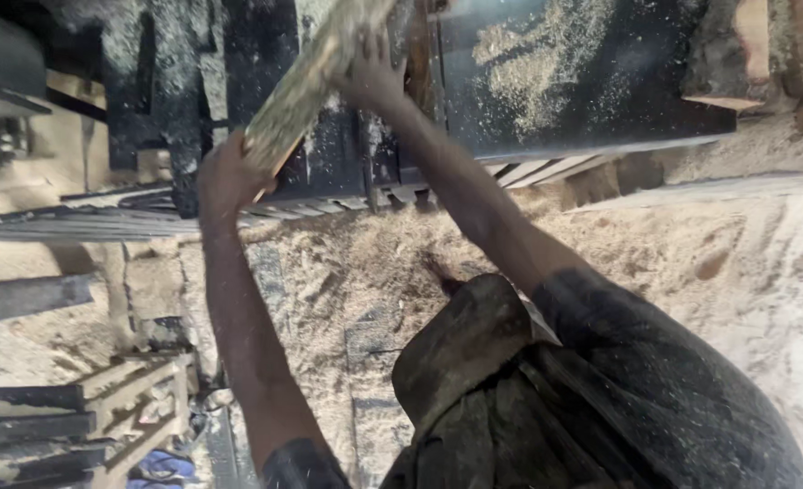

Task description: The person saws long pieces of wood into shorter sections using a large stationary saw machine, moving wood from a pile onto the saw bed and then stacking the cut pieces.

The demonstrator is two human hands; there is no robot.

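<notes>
My left hand [229, 177] is clasped around the near end of a long, rough, pale wooden plank dusted with sawdust [315, 77], and my right hand [374, 77] lies pressed against the plank's side farther up, fingers spread on it rather than wrapped, as far as I can tell through the blur. The plank slants up and away from my left hand, over the dark metal machine bench speckled with sawdust [583, 81] that stands just beyond both hands. Below my forearms the sawdust-covered floor [745, 272] spreads pale, with a stack of grey wooden slats [48, 426] well off to my left.
</notes>
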